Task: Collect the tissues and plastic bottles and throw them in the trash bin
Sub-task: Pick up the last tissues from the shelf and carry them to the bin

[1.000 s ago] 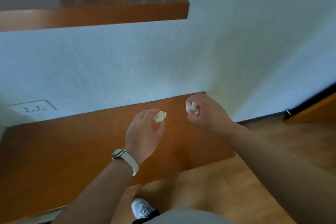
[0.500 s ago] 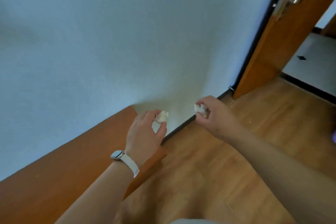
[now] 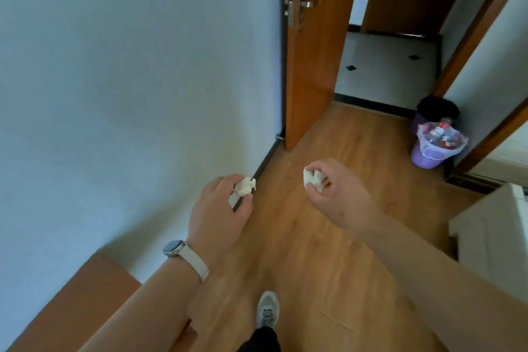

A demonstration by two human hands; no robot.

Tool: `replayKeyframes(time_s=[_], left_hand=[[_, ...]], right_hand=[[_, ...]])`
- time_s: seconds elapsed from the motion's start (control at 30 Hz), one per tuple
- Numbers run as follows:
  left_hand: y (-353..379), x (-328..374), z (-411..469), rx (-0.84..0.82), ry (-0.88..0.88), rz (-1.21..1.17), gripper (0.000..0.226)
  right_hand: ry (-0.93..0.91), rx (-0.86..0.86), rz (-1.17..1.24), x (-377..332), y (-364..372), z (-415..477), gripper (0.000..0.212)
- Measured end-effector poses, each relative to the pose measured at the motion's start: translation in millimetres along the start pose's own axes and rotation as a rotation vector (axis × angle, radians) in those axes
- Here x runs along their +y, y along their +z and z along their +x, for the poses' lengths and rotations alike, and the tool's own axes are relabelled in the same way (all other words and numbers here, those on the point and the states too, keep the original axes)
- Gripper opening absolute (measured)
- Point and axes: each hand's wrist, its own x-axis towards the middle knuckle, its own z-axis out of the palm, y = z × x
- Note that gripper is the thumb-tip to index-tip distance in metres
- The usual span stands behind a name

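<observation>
My left hand (image 3: 220, 208) pinches a small crumpled white tissue (image 3: 245, 186) between thumb and fingers, held out over the wooden floor beside the wall. My right hand (image 3: 334, 194) grips a second crumpled tissue (image 3: 313, 178) at about the same height. A purple trash bin (image 3: 435, 144) with a clear liner, holding plastic bottles and wrappers, stands on the floor at the far right by the doorway. A black-lined bin (image 3: 437, 110) sits just behind it. No loose bottles are in sight.
An open wooden door (image 3: 311, 66) stands ahead against the white wall (image 3: 128, 80). A wooden desk corner (image 3: 85, 294) is at lower left and a white cabinet (image 3: 491, 237) at right. My shoe (image 3: 267, 308) is on the wooden floor (image 3: 328, 251).
The view has swung right, away from the desk and shelf, to the hallway; the door and trash bins have come into sight. Both hands still hold their tissues.
</observation>
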Motion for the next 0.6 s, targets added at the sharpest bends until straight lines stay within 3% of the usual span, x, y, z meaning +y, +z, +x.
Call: replayKeyframes(time_s=[0.6], left_hand=[[119.9,26.0,237.5,-0.317,0.364,-0.235,0.026]], right_hand=[[0.420,0.362,-0.176,63.2,-60.9,108.1,0.019]])
